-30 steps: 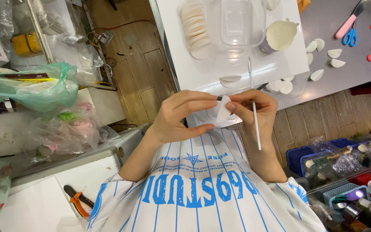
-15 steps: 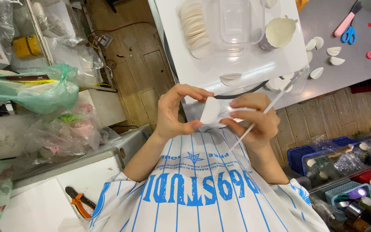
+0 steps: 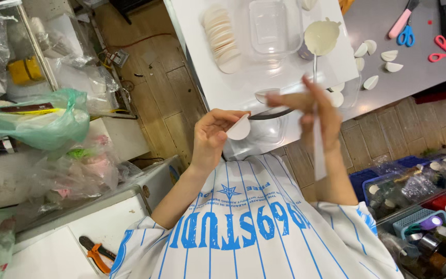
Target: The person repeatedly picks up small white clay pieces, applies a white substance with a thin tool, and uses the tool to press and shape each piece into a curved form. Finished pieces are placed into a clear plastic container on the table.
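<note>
White and folded to a half-round, a wrapper (image 3: 239, 127) sits pinched in the left hand (image 3: 212, 138), held above the near edge of the surface (image 3: 243, 88), curved side toward the right hand (image 3: 313, 111). That hand is closed round a thin white stick (image 3: 318, 150), whose long axis runs near to far, its top end over the surface; the fingers are blurred. The two hands are near each other but apart, with a dark curved strip (image 3: 270, 113) between them. Farther on lie a wrapper stack (image 3: 222, 36) by the far left corner, a clear tub (image 3: 269, 28) and a cup (image 3: 321, 37). Folded pieces (image 3: 383, 54) and scissors (image 3: 404, 28) lie at the right, clear of the hands.
</note>
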